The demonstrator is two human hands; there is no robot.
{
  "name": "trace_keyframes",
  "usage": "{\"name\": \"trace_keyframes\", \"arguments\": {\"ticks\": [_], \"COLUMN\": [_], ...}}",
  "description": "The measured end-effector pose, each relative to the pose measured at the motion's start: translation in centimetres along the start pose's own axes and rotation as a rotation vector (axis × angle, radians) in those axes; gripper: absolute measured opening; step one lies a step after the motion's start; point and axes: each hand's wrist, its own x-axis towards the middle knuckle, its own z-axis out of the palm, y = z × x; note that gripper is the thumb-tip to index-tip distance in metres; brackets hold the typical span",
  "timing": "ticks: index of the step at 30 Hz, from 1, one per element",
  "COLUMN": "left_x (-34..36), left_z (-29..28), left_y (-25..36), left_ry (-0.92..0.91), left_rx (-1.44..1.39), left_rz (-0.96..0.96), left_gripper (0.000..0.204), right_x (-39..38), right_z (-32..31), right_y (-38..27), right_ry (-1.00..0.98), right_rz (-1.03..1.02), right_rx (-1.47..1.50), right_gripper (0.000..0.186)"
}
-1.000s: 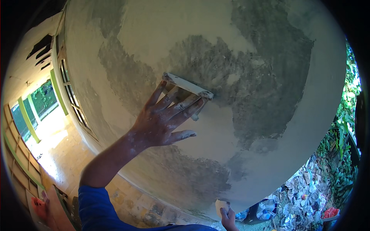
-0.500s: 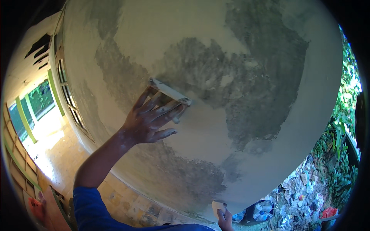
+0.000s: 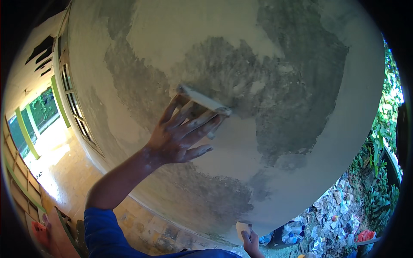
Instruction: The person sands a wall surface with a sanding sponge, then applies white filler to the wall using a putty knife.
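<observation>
My left hand [image 3: 173, 138] is pressed up toward a curved-looking wall [image 3: 232, 161], its back facing me. Its fingers grip a wide, pale putty scraper [image 3: 204, 100] whose long bar lies slanted against the wall; part of the tool is hidden behind the fingers. White smears cover the fingers. Around it the wall shows dark grey rough patches [image 3: 297, 116] between pale smooth areas. Low in the picture my right hand [image 3: 251, 243] holds a small, flat, pale piece [image 3: 242, 228] with the thumb on top, near the wall's lower edge. What that piece is, I cannot tell.
Left of the wall are a barred window [image 3: 74, 101] and a tiled floor [image 3: 73, 172] with green posts beyond. At lower right lie heaped litter [image 3: 331, 215] and a dark container [image 3: 287, 236] holding plastic. Green plants [image 3: 380, 172] grow behind.
My left hand and the putty scraper have slid right along the wall. My right hand stays nearly in place with the flat piece.
</observation>
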Motion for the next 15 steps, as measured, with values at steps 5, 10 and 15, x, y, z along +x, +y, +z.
{"name": "trace_keyframes", "arguments": {"ticks": [5, 10, 15], "left_x": [5.2, 8.9, 3.3], "left_z": [0.2, -1.1, -0.3], "left_y": [1.0, 3.0, 7.1], "left_ry": [0.089, 0.159, 0.037], "left_rx": [-0.005, -0.022, -0.046], "left_rz": [-0.038, -0.163, -0.231], "left_gripper": [0.067, 0.069, 0.075], "right_x": [-0.9, -0.7, -1.6], "right_z": [-0.5, -0.2, -1.1], "right_y": [1.3, -1.5, -2.2], "right_ry": [0.039, 0.035, 0.084], "right_rz": [0.005, -0.017, -0.013], "right_rx": [0.011, 0.034, 0.016], "right_gripper": [0.024, 0.023, 0.023]}}
